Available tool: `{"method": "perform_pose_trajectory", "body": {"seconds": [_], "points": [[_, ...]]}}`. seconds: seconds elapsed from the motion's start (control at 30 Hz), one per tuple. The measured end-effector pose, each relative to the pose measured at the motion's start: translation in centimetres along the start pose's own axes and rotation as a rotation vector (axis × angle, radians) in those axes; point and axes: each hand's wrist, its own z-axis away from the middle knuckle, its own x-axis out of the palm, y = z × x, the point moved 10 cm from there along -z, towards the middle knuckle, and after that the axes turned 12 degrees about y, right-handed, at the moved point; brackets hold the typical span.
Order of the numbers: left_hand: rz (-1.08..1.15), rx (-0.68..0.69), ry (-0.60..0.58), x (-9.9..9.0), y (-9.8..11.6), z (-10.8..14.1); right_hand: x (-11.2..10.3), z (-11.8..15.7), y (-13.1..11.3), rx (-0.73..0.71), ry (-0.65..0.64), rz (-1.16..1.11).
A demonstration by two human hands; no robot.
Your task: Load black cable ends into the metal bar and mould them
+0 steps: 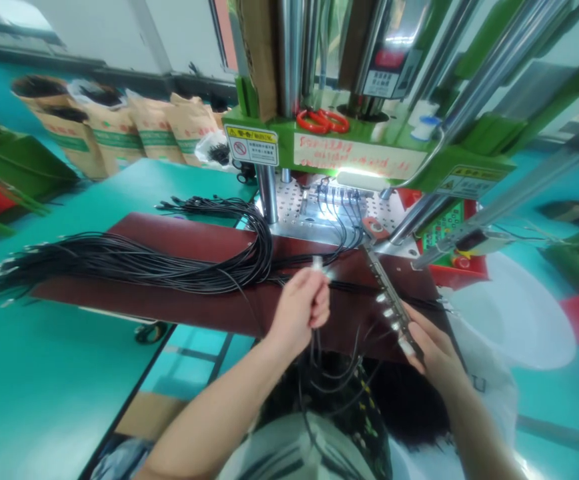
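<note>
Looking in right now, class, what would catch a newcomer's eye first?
The thick bundle of black cables sweeping across the dark red board probably comes first. Behind it stands the green press, red-handled scissors on its ledge. The right hand holds a metal bar.

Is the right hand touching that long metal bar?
Touching. The head view shows the right hand holding the long metal bar near its lower end, fingers against it.

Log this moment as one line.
left hand: gripping connector | right hand: holding metal strip | cable bundle: on brown board | scissors: on green press
</note>
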Motion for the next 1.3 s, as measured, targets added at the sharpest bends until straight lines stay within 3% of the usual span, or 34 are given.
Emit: {"method": "perform_pose_trajectory", "body": {"seconds": [0.1,0.27,0.53,0.83,1.3], "points": [[-0.27,-0.2,-0.127,2.1,-5.4,-1.7,0.1,0.3,-0.5,-0.027,-0.007,0.046],[-0.465,-0.249,-0.128,2.6,-8.4,-2.7,0.2,0.5,-0.9,-0.022,0.0,0.071],[-0.464,-0.267,-0.227,3.5,-9.0,-2.5,0.2,0.4,-0.5,0.014,0.004,0.087],[-0.492,-0.255,-0.222,2.8,-9.1,-3.1,0.5,0.7,-0.5,0.073,-0.003,0.077],[-0.517,-0.264,-0.202,2.6,-9.2,-3.5,0.7,0.3,0.3,0.005,-0.006,0.16]]}}
